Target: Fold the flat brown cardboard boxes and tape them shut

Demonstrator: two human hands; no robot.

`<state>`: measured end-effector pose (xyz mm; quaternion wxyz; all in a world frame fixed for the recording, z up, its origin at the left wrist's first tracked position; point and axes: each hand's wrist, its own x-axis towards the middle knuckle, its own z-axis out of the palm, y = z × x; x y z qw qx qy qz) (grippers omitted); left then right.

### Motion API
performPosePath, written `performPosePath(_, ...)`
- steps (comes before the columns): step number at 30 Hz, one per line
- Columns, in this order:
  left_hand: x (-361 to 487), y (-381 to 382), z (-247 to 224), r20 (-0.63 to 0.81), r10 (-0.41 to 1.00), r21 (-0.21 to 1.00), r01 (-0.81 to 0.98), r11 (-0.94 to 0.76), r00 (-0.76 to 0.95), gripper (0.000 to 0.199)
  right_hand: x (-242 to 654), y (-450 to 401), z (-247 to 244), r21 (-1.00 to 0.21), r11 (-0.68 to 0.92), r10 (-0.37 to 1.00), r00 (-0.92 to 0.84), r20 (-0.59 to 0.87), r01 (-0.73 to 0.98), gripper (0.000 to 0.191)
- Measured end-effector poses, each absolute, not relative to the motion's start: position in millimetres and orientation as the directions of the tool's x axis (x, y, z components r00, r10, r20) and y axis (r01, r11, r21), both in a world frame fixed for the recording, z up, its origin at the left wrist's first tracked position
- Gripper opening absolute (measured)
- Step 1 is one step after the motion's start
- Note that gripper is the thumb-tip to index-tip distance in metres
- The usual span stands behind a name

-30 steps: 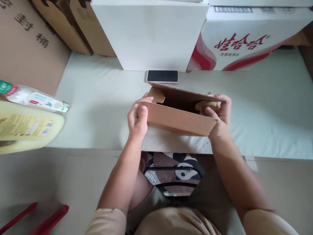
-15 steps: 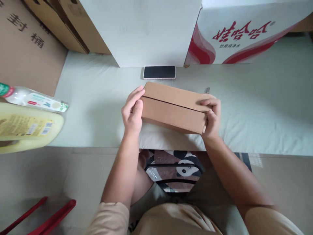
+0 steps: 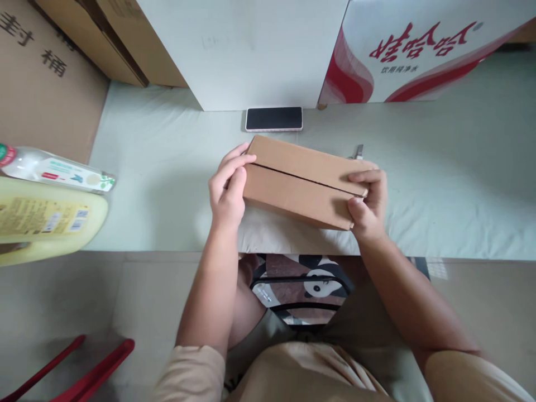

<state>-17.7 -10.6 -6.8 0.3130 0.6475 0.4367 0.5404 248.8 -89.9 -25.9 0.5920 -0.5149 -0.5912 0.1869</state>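
A small brown cardboard box (image 3: 299, 195) is tilted between my hands above the green cloth, its two top flaps meeting in a dark seam. My left hand (image 3: 229, 184) grips its left end, with a fingertip at the seam and the thumb on the near side. Around the right end is my right hand (image 3: 371, 201), fingers on the far flap and thumb on the near flap. A black-screened phone (image 3: 274, 119) lies beyond the box. Behind the box's right end, a small metal object (image 3: 359, 151) shows in part.
A white box (image 3: 251, 56) and a red-and-white printed carton (image 3: 402, 67) stand at the back. On the left are a clear bottle (image 3: 62, 170), a yellow jug (image 3: 54, 215) and a large carton (image 3: 46, 89). Red bars (image 3: 100, 368) show at lower left.
My right hand has shifted slightly right, and its thumb now lies flatter on the near flap. My left index finger reaches a little further over the seam. The view has moved slightly.
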Motion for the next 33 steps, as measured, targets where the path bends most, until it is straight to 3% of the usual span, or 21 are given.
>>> performPosePath(5, -20.9, -9.2, -1.7, 0.341, 0.936, 0.92, 0.171, -0.351, 0.085, 0.025, 252.9, -91.1, -24.5, -0.825, 0.366, 0.848, 0.21, 0.486, 0.43, 0.047)
performPosePath(9, -20.6, -6.1, -4.9, 0.344, 0.938, 0.923, 0.168, -0.346, 0.043, 0.026, 256.6, -91.3, -30.2, -0.822, 0.332, 0.869, 0.189, 0.457, 0.462, 0.065)
performPosePath(13, -23.6, -2.0, -4.7, 0.329, 0.944, 0.936, 0.144, -0.321, -0.034, 0.027, 257.0, -89.7, -39.1, -0.903, 0.249, 0.907, 0.244, 0.344, 0.349, 0.078)
performPosePath(18, -37.2, 1.1, 2.6, 0.154, 0.97, 0.988, -0.005, -0.157, -0.186, 0.027, 252.0, -87.8, -47.2, -0.959, 0.234, 0.949, 0.175, 0.261, 0.16, 0.065)
performPosePath(22, -51.0, 3.9, 4.1, 0.022, 0.966, 0.991, -0.122, -0.055, -0.259, 0.022, 244.9, -87.8, -54.6, -0.976, 0.16, 0.966, 0.18, 0.185, 0.147, 0.073)
performPosePath(24, -53.0, 5.1, -0.1, 0.003, 0.954, 0.988, -0.147, -0.05, -0.3, 0.018, 240.0, -88.8, -57.2, -0.98, 0.141, 0.986, 0.071, 0.152, 0.143, 0.076)
performPosePath(29, -38.4, 0.6, -21.1, -0.175, 0.966, 0.967, -0.215, 0.133, -0.192, 0.012, 228.2, -94.4, -58.2, -0.892, 0.357, 0.931, -0.188, 0.314, 0.276, 0.083)
performPosePath(33, -29.1, -6.4, -35.3, -0.209, 0.975, 0.956, -0.226, 0.188, -0.07, 0.044, 226.9, -100.1, -54.0, -0.735, 0.493, 0.869, -0.224, 0.441, 0.466, 0.072)
